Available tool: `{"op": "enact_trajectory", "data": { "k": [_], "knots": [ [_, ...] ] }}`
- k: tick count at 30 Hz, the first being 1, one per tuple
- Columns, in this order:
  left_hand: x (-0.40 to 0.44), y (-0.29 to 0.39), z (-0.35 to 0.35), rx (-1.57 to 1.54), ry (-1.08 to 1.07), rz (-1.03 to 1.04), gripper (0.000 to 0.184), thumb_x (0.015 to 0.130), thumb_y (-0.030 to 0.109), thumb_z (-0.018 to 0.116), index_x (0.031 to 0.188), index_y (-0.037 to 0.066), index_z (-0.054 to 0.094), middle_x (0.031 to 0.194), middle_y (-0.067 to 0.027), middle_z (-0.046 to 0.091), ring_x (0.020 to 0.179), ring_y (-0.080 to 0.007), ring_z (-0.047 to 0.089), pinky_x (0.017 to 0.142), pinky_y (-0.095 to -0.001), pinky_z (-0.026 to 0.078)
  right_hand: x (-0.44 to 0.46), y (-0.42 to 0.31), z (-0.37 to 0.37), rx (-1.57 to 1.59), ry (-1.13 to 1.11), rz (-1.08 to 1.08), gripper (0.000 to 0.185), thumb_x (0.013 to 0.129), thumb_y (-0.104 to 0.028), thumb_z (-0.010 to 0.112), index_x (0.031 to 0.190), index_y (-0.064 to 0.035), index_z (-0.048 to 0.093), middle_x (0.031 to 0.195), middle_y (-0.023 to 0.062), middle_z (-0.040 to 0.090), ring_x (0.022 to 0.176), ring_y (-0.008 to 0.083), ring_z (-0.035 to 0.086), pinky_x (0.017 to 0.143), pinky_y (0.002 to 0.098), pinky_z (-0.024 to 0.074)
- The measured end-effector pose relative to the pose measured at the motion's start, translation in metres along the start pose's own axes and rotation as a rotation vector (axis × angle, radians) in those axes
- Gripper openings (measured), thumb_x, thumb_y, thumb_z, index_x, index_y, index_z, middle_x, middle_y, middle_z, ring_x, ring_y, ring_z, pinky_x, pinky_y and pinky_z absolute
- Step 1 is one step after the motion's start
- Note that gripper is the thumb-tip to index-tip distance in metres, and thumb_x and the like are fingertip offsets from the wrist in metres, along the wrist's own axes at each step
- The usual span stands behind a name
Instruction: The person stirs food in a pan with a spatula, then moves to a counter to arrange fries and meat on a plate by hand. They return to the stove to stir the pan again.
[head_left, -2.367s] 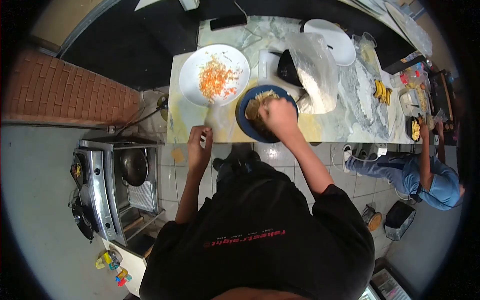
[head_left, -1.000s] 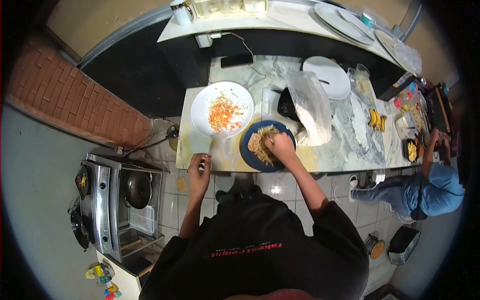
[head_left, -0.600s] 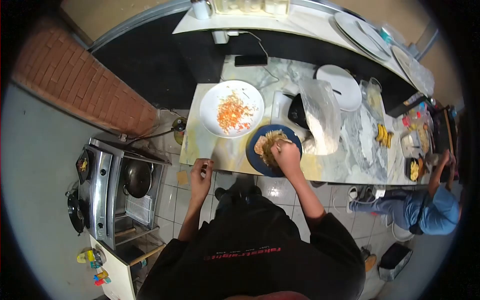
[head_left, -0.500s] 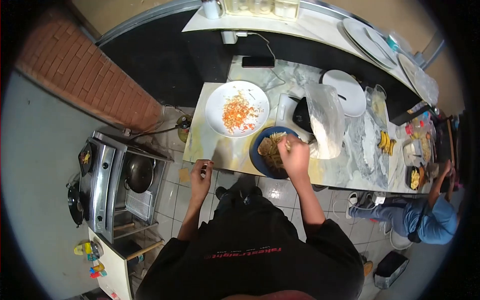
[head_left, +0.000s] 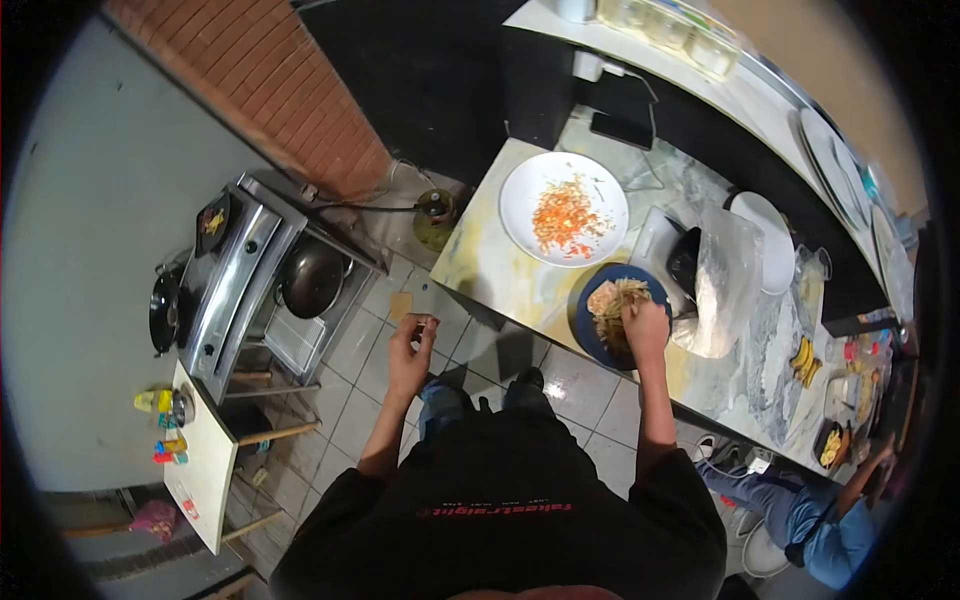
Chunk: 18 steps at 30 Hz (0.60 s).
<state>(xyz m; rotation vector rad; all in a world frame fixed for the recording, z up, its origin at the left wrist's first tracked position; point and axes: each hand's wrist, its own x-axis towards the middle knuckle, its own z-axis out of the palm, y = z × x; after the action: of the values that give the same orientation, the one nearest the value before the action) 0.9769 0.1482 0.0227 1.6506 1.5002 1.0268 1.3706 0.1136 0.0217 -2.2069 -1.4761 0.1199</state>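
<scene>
A dark blue bowl (head_left: 588, 338) stands at the counter's front edge. In it are a pinkish-tan lump (head_left: 603, 299) and pale shredded strips (head_left: 628, 292). My right hand (head_left: 648, 330) reaches into the bowl from the right, its fingers pinched on some of the strips; the fingertips are partly hidden. Away from the counter, over the floor, my left hand (head_left: 408, 358) is held up with its fingers loosely curled and a gap beside the thumb. I see nothing clear in it. A white plate (head_left: 520, 210) with orange and pale shreds (head_left: 570, 218) lies behind the bowl.
A clear plastic bag (head_left: 722, 290) with pale contents stands right of the bowl, by a black-and-white appliance (head_left: 660, 240). Bananas (head_left: 804, 362) lie farther right. On my left are a steel stove (head_left: 232, 290) and a wok (head_left: 314, 278). A co-worker (head_left: 830, 520) stands at far right.
My view has turned left, so the counter sits farther right. My right hand has lowered into the strips in the bowl. My left hand stays raised, now farther from the counter edge.
</scene>
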Motion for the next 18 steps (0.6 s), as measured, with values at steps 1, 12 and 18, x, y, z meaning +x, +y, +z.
{"op": "enact_trajectory", "data": {
  "k": [1, 12, 18],
  "knots": [
    [0.002, -0.005, -0.007, -0.008, 0.026, -0.003, 0.017, 0.098, 0.016, 0.057, 0.096, 0.000, 0.061, 0.084, -0.0057, 0.066, 0.075, -0.0115, 0.062, 0.070, -0.0273, 0.050, -0.004, 0.001, -0.003, -0.001, 0.060, -0.054, 0.022, 0.083, -0.022, 0.065, 0.081, 0.0000, 0.067, 0.073, 0.0246, 0.064, 0.069, 0.0417, 0.065, 0.063, 0.0478, 0.0513],
    [-0.009, -0.054, -0.097, 0.069, -0.054, 0.079, 0.015, 0.095, 0.014, 0.060, 0.092, -0.001, 0.064, 0.086, -0.0085, 0.068, 0.073, -0.0164, 0.062, 0.066, -0.0295, 0.049, -0.027, -0.070, -0.039, 0.106, 0.198, 0.147, 0.025, 0.085, -0.021, 0.065, 0.080, 0.0031, 0.066, 0.073, 0.0262, 0.062, 0.069, 0.0441, 0.062, 0.061, 0.0464, 0.0483],
    [0.000, -0.069, -0.080, 0.025, -0.337, 0.092, 0.014, 0.095, 0.013, 0.060, 0.093, 0.000, 0.065, 0.088, -0.0080, 0.065, 0.074, -0.0164, 0.060, 0.066, -0.0292, 0.048, -0.027, -0.001, 0.025, -0.104, 0.074, 0.163, 0.020, 0.082, -0.020, 0.066, 0.084, 0.0003, 0.069, 0.077, 0.0244, 0.066, 0.073, 0.0421, 0.065, 0.068, 0.0449, 0.0526]
  ]
}}
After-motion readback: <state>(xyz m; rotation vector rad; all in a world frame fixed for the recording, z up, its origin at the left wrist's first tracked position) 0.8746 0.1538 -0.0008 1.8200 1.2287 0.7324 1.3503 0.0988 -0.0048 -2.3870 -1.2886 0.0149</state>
